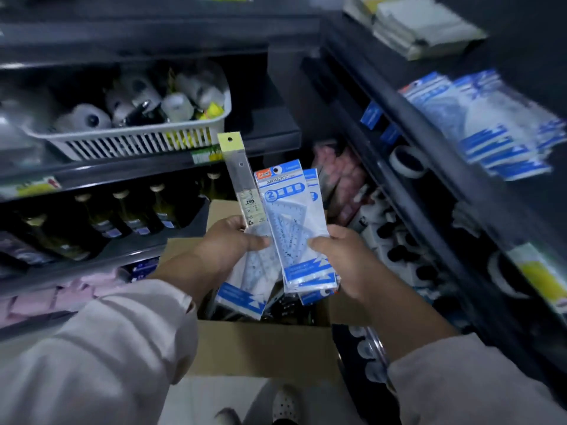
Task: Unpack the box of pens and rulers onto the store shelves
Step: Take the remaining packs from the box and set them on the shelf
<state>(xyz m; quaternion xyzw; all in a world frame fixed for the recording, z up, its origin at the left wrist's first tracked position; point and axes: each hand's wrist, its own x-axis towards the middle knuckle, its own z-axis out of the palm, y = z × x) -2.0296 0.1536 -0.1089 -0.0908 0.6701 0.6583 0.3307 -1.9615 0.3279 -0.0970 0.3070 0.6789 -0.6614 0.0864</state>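
An open cardboard box (260, 348) stands on the floor below my hands, with dark items inside. My left hand (227, 240) grips a long ruler (242, 185) in a clear sleeve with a yellow hang tab, together with a blue-and-white geometry set pack (242, 289). My right hand (343, 259) holds a few geometry set packs (291, 222) labelled GEOMETRIC, fanned upright. Both hands are above the box, close together. A stack of the same blue packs (497, 130) lies on the right shelf.
Dark shelves surround me. On the left, a white basket (132, 142) holds tape rolls, with glue bottles (129, 216) on the shelf below and pink items lower. The right shelves hold tape rolls (408, 162), small bottles and white paper stacks (420, 26).
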